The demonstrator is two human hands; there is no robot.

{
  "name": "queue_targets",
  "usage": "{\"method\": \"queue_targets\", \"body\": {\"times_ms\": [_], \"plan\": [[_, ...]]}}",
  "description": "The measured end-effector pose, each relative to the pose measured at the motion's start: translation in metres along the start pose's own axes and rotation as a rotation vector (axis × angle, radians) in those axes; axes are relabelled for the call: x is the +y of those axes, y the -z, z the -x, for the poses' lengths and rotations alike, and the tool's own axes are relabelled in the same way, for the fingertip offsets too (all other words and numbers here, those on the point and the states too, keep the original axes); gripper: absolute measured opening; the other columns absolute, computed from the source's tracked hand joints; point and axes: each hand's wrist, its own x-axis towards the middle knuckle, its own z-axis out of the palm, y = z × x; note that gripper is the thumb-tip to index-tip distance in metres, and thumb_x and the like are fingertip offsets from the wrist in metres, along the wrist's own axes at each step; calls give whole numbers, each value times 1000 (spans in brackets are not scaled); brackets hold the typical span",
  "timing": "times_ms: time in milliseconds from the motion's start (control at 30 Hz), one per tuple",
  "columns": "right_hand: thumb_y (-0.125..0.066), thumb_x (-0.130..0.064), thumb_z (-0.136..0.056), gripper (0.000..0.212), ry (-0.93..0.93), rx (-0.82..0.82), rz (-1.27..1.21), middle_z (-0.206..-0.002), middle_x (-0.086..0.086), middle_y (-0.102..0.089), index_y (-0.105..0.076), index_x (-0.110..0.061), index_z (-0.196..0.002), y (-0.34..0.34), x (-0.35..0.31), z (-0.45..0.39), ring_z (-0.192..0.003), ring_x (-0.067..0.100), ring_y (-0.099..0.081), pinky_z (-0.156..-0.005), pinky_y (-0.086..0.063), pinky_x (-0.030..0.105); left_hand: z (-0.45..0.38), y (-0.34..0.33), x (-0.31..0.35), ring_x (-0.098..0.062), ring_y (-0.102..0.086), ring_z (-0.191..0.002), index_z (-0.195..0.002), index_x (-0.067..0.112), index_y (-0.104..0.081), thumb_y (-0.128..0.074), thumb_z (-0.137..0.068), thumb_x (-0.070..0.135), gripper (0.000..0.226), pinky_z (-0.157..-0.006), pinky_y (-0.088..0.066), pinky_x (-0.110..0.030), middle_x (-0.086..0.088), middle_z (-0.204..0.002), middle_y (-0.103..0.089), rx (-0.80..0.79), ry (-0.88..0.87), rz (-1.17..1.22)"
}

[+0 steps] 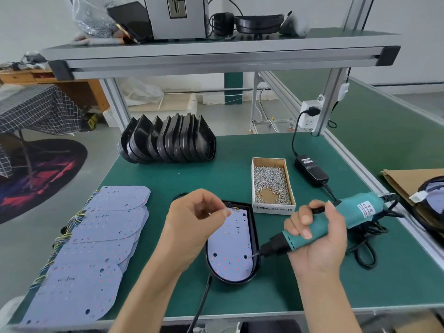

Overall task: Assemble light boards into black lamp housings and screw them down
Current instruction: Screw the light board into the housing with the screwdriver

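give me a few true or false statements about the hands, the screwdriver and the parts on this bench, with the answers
1. The right hand holds the teal electric screwdriver. True.
2. The open cardboard box of silver screws lies left of the stacked pale blue light boards. False: it lies to their right, beyond the black lamp housing.
3. A pale blue light board sits inside the black lamp housing. True.
4. The left hand lies flat on the green table mat. False: it is raised over the housing, its fingertips pinched together.
5. The row of empty black housings stands at the far edge of the mat. True.
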Motion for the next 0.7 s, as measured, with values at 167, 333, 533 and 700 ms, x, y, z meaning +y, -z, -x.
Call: {"method": "queue_targets", "body": {"times_ms": [167,333,533,700], "plan": [[-47,-31,-101,28,7,-64,-41,-62,-4,-48,-62,-18,-81,-19,-3,0,-45,7,-35,-49,-39,21,20,5,-9,-14,-69,-79,-97,27,-80,-83,-75,23,22,-78,-55,-21,-3,-83,-76,38,58,137],[-45,-33,-102,27,5,-90,-107,-61,-7,-50,-60,-19,-83,-35,-6,5,-45,4,-38,-49,-40,19,25,4,-12,-10,-69,-78,-91,23,-82,-82,-80,28,11,-77,-52,-15,-7,-85,-79,37,88,171],[-48,-36,-102,28,7,-87,-217,-59,-8,-51,-58,-18,-82,-55,-13,7,-44,3,-40,-49,-40,18,36,2,-13,-7,-60,-68,-88,25,-80,-68,-86,51,29,-68,-48,-16,-3,-80,-78,-41,53,74],[-52,-35,-97,24,34,-86,-188,-59,-7,-50,-58,-18,-81,-67,-11,7,-45,4,-39,-50,-39,19,42,0,-12,-10,-55,-65,-85,25,-78,-59,-93,46,30,-67,-47,-20,-1,-74,-73,-63,20,59]]}}
